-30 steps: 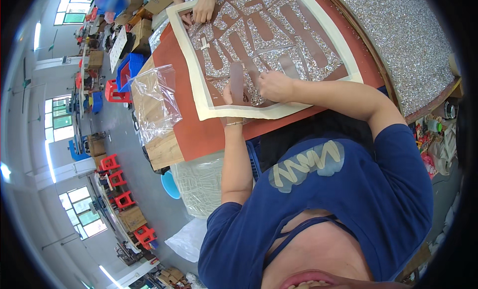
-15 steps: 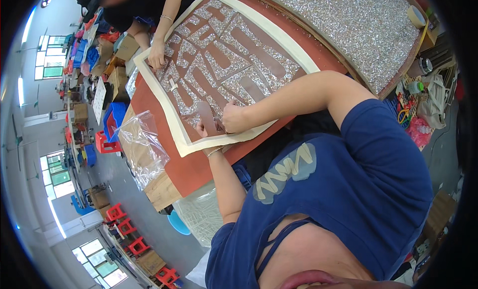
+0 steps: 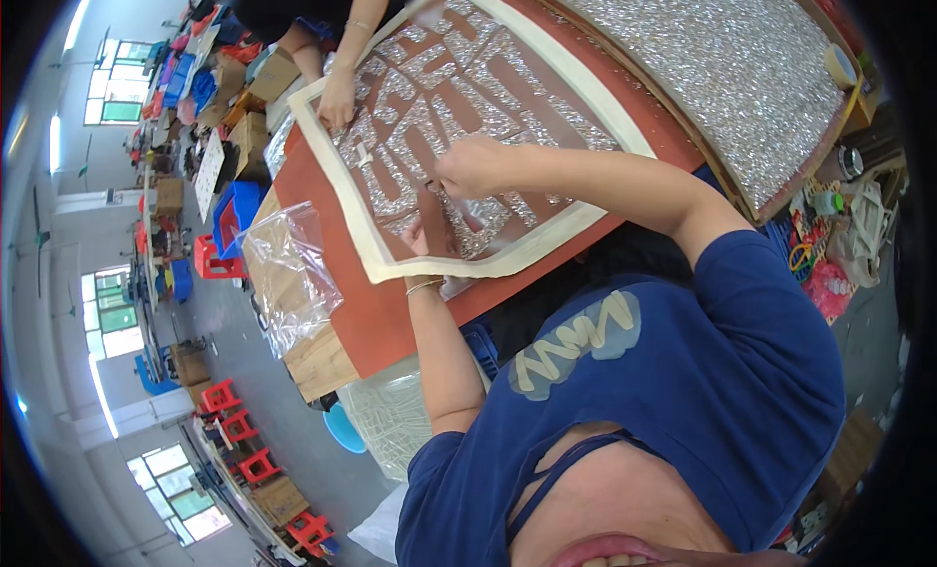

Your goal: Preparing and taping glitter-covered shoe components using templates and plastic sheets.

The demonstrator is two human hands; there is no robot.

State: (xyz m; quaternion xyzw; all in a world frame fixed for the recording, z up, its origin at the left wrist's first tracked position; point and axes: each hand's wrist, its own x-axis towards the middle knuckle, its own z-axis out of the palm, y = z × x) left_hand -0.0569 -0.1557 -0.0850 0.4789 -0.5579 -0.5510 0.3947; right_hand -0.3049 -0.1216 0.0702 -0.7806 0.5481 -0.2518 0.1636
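Observation:
Before me lies a patterned sheet (image 3: 532,128) with brown shapes, glittering areas and a cream border (image 3: 361,233). A loose brown strip (image 3: 430,216) rises near its front corner. Curled fingers of my left hand (image 3: 417,237) are at the strip's lower part and look closed on it; the cream border crosses over that wrist. My right hand (image 3: 476,167) is above the sheet, just beyond the strip's upper end, fingertips pinched together. What those fingertips hold is too small to make out. At the far left corner, a co-worker's hand (image 3: 337,99) touches the same sheet.
Under the sheet is a reddish-brown board (image 3: 376,328). Clear plastic film (image 3: 293,269) lies to its left. A large glittery silver panel (image 3: 703,69) stands at the right, with a tape roll (image 3: 837,66) on its edge. Blue crates (image 3: 234,216) and red stools (image 3: 239,425) are farther left.
My right hand has risen away from the left hand, toward the sheet's middle. The left hand stays by the brown strip near the front corner. My view has shifted slightly.

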